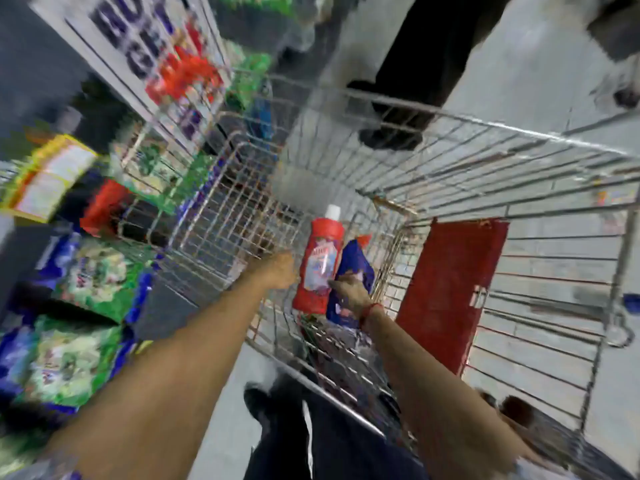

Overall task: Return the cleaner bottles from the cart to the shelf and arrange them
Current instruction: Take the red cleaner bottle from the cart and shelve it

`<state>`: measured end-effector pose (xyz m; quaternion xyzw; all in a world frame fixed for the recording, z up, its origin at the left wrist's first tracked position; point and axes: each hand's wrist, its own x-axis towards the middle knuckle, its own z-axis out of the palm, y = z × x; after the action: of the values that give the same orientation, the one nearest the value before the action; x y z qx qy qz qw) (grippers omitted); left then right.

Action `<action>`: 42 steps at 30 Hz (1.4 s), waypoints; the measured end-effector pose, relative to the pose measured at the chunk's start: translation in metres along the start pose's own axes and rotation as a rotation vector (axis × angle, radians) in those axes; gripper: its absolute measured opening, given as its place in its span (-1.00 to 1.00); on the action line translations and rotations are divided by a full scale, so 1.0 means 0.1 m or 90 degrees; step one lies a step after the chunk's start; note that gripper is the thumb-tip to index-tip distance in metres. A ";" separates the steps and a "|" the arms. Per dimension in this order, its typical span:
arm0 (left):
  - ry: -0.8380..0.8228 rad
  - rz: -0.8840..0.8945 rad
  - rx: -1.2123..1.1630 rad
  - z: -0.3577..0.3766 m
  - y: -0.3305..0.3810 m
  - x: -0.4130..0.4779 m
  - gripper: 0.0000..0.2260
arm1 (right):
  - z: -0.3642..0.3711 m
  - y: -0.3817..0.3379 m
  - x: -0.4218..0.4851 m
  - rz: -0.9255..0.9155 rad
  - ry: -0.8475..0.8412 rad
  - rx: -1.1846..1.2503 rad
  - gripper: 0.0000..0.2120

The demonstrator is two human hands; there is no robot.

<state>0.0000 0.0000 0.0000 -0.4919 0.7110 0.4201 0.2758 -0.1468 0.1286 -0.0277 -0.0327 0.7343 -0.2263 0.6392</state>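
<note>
The picture is blurred by motion. A red cleaner bottle (319,263) with a white cap is upright inside the wire cart (485,157). My left hand (278,271) grips its left side. Right beside it is a blue bottle (355,268) with an orange top, and my right hand (349,292) is closed on its lower part. A red thread circles my right wrist. Both arms reach down into the cart. The shelf (104,209) with packs runs along the left.
A red flap (450,289) hangs at the cart's child seat on the right. Green and blue detergent packs (86,278) fill the left shelves under a promo sign (114,39). Another person's dark legs and shoes (398,98) stand beyond the cart. My own dark trousers (298,438) show below.
</note>
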 end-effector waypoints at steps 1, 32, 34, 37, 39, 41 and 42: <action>-0.008 -0.004 -0.030 -0.01 0.02 0.07 -0.60 | 0.09 -0.02 0.07 0.008 -0.004 -0.028 -0.86; 0.175 0.097 -0.674 -0.81 -0.21 -0.73 -0.36 | 0.51 -1.24 -0.63 -0.412 -0.230 0.065 -0.64; 0.256 0.145 -0.734 -0.89 -0.31 -1.15 -0.44 | 0.68 -1.36 -0.95 -0.467 -0.252 0.025 -0.66; 0.407 0.183 -0.777 -0.91 -0.55 -1.83 -0.53 | 1.04 -1.43 -1.47 -0.561 -0.305 -0.044 -0.63; 0.496 0.188 -0.771 -0.84 -0.79 -2.28 -0.51 | 1.35 -1.40 -1.82 -0.621 -0.362 -0.093 -0.61; 0.582 0.180 -0.786 -0.71 -1.06 -2.74 -0.47 | 1.69 -1.31 -2.12 -0.664 -0.406 -0.143 -0.58; 0.625 0.176 -0.795 -0.61 -1.20 -2.96 -0.47 | 1.88 -1.25 -2.24 -0.681 -0.427 -0.169 -0.55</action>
<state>0.2206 0.0654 0.2294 -0.5915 0.4396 0.5058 -0.4483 0.0424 0.0375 0.2115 -0.5422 0.3986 -0.3984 0.6232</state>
